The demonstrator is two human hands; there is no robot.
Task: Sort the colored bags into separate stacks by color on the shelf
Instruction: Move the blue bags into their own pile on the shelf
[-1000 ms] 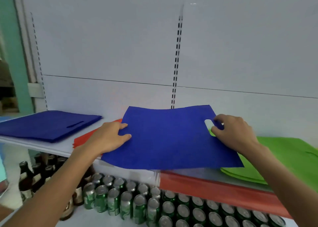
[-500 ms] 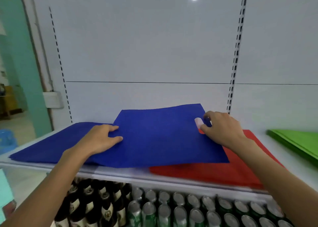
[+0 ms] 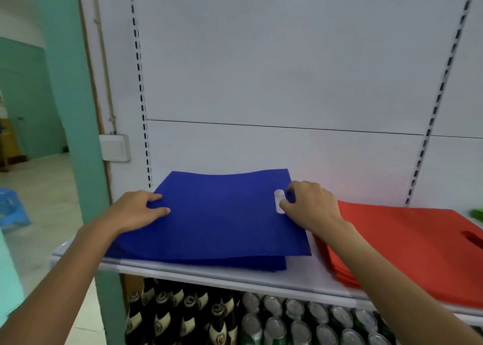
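Half a second ago the blue bag [image 3: 222, 214] lay with its right part over the red stack [image 3: 405, 240]. Now it hangs over the blue stack [image 3: 261, 263] and is clear of the red one. The green bags [image 3: 477, 212] have slid to a sliver at the far right edge of the view.

The left hand [image 3: 136, 210] holds the bag's left edge, its fingers [image 3: 163, 210] curled onto the cloth. The right hand [image 3: 311, 208] pinches the bag beside the handle cut-out [image 3: 279, 201], fingers bent and closed on the fabric.

The white shelf [image 3: 300, 279] carries the stacks, and a strip of it shows bare between the right fingers and the red stack. A white back panel with slotted uprights rises beyond both sets of fingers. Below the left fingers stand dark bottles [image 3: 183, 316], and below the right fingers rows of cans [image 3: 274, 323]. Left of the left fingers stand a teal pillar [image 3: 73, 135] with a white switch box [image 3: 115, 147], then a tiled floor.

The bag's long axis runs from the left fingers to the right fingers. Its cut-out end points right, and its near right corner overhangs the stack beneath.
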